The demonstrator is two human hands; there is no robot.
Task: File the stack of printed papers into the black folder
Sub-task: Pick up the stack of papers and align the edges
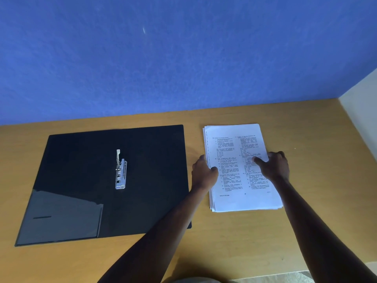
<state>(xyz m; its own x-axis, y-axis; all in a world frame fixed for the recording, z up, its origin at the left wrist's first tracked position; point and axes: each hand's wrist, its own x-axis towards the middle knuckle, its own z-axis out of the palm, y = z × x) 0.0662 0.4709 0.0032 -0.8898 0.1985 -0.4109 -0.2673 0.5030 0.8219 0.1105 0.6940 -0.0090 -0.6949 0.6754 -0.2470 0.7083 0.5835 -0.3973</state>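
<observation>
The black folder [85, 174] lies open flat on the left half of the wooden table, with a metal lever clip [120, 170] standing up in its middle and a clear pocket at its lower left. To its right lies the stack of printed papers [234, 180], text side up. My left hand [204, 173] grips the stack's left edge, thumb on top. My right hand [273, 166] holds the right edge, thumb pressing on the top sheet. The stack still rests on the table.
The wooden table [234, 237] meets a blue wall [183, 58] at the back and a pale wall [363, 103] at the far right. The table's front edge shows at the lower right.
</observation>
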